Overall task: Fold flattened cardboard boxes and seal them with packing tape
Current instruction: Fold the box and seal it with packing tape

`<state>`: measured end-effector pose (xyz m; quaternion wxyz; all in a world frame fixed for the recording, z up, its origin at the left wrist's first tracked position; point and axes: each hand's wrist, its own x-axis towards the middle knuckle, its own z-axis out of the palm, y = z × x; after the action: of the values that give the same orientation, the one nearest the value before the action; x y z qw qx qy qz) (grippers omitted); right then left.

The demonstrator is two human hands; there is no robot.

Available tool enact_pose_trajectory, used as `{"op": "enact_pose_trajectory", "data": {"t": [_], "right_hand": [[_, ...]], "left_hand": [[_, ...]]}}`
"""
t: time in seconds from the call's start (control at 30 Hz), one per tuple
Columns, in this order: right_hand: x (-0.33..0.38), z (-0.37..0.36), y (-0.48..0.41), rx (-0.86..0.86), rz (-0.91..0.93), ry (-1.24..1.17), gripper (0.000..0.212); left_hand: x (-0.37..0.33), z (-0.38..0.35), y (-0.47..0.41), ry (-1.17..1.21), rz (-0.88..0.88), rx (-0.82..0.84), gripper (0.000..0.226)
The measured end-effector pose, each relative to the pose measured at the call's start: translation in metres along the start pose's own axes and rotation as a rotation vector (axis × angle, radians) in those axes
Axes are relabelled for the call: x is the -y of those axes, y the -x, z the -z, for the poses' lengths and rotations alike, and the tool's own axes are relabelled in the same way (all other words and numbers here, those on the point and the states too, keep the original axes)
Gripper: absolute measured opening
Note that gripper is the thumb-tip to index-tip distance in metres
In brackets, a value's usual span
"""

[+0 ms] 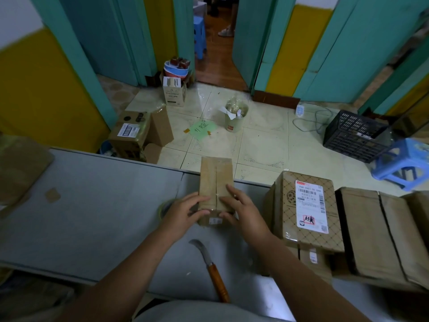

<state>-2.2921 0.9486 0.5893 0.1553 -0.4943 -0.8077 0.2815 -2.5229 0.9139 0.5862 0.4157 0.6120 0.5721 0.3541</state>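
Observation:
A small brown cardboard box (216,180) stands on the grey table (97,205), its top flaps closed along a centre seam with clear tape over it. My left hand (183,211) holds the box's near left corner, fingers on top and thumb on the front face. My right hand (241,210) holds the near right corner the same way, fingers spread across the top. A roll of packing tape (165,209) lies just left of the box, mostly hidden behind my left hand.
A curved knife with an orange handle (214,273) lies near my body. A labelled box (306,205) and several folded boxes (380,231) stand to the right. Flat cardboard (21,166) lies far left. Beyond the table: a bin (235,118), black crate (352,135), blue stool (404,163).

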Motion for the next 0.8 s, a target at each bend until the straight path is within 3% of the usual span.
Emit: {"op": "enact_pose_trajectory", "data": {"t": [0.2,0.4,0.5,0.57,0.67,0.8], "right_hand": [[-0.012,0.001,0.013,-0.028,-0.033,-0.167,0.055],[-0.014,-0.007,0.009,-0.108,-0.058,-0.246,0.05],[-0.009,-0.007,0.016,-0.179,-0.194,-0.304,0.053],[-0.005,-0.008,0.02,-0.217,-0.306,-0.298,0.044],[-0.005,-0.01,0.024,-0.195,-0.321,-0.281,0.018],[-0.007,-0.007,0.023,-0.172,-0.296,-0.262,0.014]], "left_hand": [[0.01,0.007,0.004,0.011,-0.001,0.089,0.053],[0.02,0.005,0.0,0.031,0.058,0.018,0.055],[0.016,0.003,0.003,0.066,0.096,-0.042,0.06],[0.016,0.003,0.005,0.031,0.098,-0.102,0.047],[0.023,0.001,0.007,-0.022,0.077,-0.151,0.024],[0.023,0.002,0.007,-0.043,0.058,-0.133,0.026]]}}
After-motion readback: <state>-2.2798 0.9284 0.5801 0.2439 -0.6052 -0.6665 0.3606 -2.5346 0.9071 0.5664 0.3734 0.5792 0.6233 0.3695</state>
